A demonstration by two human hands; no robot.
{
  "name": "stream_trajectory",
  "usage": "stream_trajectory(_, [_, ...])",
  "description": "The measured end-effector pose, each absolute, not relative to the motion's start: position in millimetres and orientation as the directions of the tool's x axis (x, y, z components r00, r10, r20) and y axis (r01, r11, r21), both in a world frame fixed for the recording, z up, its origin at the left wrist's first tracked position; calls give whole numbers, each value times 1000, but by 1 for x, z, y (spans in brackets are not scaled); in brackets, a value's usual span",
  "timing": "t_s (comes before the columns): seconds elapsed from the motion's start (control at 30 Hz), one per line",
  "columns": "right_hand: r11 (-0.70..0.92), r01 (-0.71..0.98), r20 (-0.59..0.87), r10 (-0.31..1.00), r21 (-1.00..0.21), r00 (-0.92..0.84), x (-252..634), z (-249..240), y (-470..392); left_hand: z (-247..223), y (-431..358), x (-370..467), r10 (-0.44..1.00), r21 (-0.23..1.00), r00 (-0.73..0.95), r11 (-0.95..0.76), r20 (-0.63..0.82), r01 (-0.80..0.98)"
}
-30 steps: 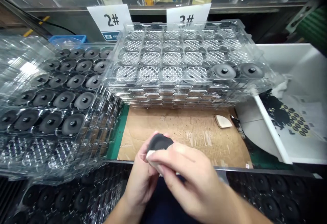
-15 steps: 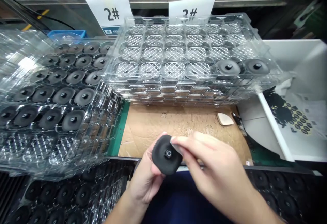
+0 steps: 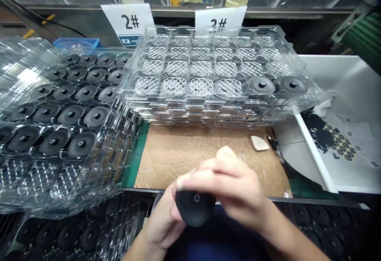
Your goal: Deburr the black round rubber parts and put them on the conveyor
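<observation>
My left hand is closed round the side of a black rounded disc part, its short central stem facing up towards me. Over the disc's upper edge lies my right hand, fingers bent and pressed together, blurred by motion. Whatever its fingertips pinch, if anything, is hidden. Both hands are low in the view, in front of a cardboard sheet. Two similar discs sit in the front row of a stacked clear plastic tray behind.
At left, another clear tray stack holds several black discs. A pale wedge-shaped block lies on the cardboard. On the right stands a white bin with small black pieces and a sticker sheet. More discs are below the table edge.
My right hand has swept left and across the disc's top edge, covering its upper part. The disc sits slightly lower in view, still in my left hand.
</observation>
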State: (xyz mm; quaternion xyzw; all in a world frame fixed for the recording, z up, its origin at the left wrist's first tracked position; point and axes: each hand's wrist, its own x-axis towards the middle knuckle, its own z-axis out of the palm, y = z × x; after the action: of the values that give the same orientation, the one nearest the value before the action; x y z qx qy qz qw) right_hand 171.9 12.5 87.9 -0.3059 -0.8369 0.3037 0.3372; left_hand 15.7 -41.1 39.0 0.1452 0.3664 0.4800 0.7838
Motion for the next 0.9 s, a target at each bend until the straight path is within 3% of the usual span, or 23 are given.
stream_trajectory(0.1, [441,523,294,892,-729,-343,183,58,15,43,-43,12,810,383,459,580,-365,-719])
stream_trajectory(0.17, [348,565,185,927,-748,-327,185,30,10,44,-44,10,819,309,480,566,-314,-764])
stream_trajectory(0.37, [289,594,43,919,-751,-392,177,-46,-23,37,-44,7,822,243,470,552,-323,-798])
stream_trajectory(0.6, [201,543,9,942,-815,-336,177,-45,-18,39,-45,8,813,207,510,571,-281,-795])
stream_trajectory(0.77, [94,524,-24,976,-847,-214,175,-47,-23,41,-49,8,857,303,432,507,-283,-807])
stream_trajectory(0.83, [52,523,-34,987,-851,-155,174,-47,-26,40,-51,7,904,460,332,423,-268,-781])
stream_trajectory(0.9, [18,503,-49,992,-864,-120,174,-40,-27,38,-54,5,955,704,210,297,-211,-645])
